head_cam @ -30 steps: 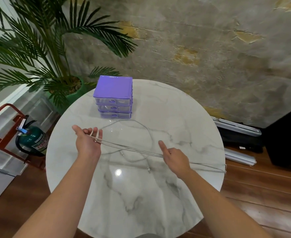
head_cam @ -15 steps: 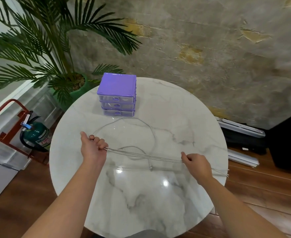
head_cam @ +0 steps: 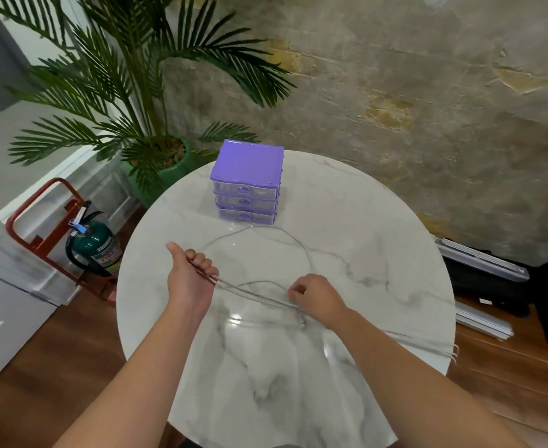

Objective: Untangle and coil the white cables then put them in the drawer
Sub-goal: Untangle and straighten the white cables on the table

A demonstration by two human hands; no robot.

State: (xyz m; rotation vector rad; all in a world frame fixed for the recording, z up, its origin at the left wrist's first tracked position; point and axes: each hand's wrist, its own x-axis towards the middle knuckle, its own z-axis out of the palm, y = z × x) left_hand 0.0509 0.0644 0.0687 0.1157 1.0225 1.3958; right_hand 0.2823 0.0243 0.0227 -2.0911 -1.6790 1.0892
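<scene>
Round marble-patterned table (head_cam: 379, 253). A purple drawer unit (head_cam: 247, 182) of three stacked clear-fronted drawers stands near the far edge, all three drawers closed.

White cables (head_cam: 253, 294): several strands run bundled together across the middle of the table, from the left hand to the right hand, and on past the right forearm to the right edge, where the ends hang just over the rim. One strand leaves the left hand, loops toward the far edge to just in front of the drawer unit, then curves back down toward the right hand. A smaller loop lies between the two hands. The cables are uncoiled and outside the drawers.

Left hand (head_cam: 190, 276): over the left part of the table, fingers curled into a fist around the bundle, thumb stretched out toward the far-left. Grip holding the cables.

Right hand (head_cam: 317, 297): near the table's centre, fingers curled, fingertips pinching the strands where they meet the bundle. Grip narrow, holding the cables.

Off the table: a potted palm (head_cam: 143, 101) beyond the far-left edge, and a green fire extinguisher (head_cam: 96, 250) in a red stand on the floor to the left.
</scene>
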